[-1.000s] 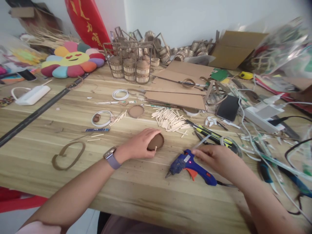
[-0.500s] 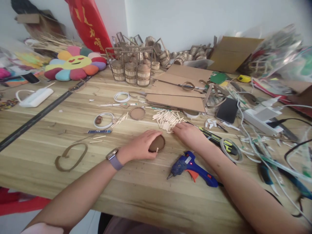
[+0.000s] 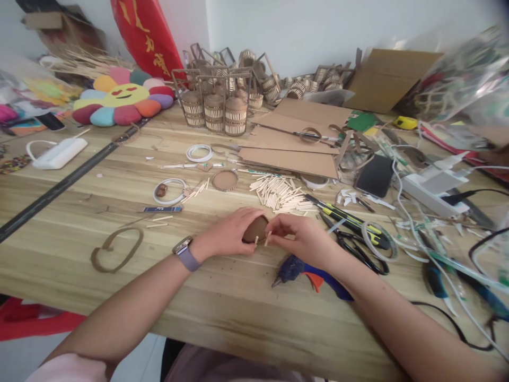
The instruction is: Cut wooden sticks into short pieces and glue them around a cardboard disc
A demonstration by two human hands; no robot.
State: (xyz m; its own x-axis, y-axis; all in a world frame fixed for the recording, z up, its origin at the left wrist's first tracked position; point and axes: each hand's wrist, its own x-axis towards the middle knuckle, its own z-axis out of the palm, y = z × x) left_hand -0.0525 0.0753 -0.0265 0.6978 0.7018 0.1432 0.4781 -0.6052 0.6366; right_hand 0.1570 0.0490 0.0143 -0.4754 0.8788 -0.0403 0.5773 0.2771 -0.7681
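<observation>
My left hand (image 3: 230, 233), with a watch on its wrist, grips a round brown cardboard disc (image 3: 255, 230) by its left side. A short pale stick (image 3: 256, 240) stands at the disc's near edge. My right hand (image 3: 294, 233) pinches another small pale stick (image 3: 268, 239) at the disc's right edge. Beyond the hands lies a pile of pale sticks (image 3: 278, 192). A blue glue gun (image 3: 292, 269) rests partly under my right forearm, its nozzle pointing left. Left of the pile is a second round disc (image 3: 225, 180) with a ridged rim.
Scissors (image 3: 361, 252), a utility knife (image 3: 338, 215), a tape roll (image 3: 379, 241) and a power strip (image 3: 431, 196) with cables lie to the right. Small woven baskets (image 3: 214, 112) and cardboard sheets (image 3: 290, 154) stand or lie behind. A brown strip loop (image 3: 117, 249) is at left.
My right hand has come back from the stick pile to the disc, now with a stick between its fingertips. My left hand still holds the disc in about the same place.
</observation>
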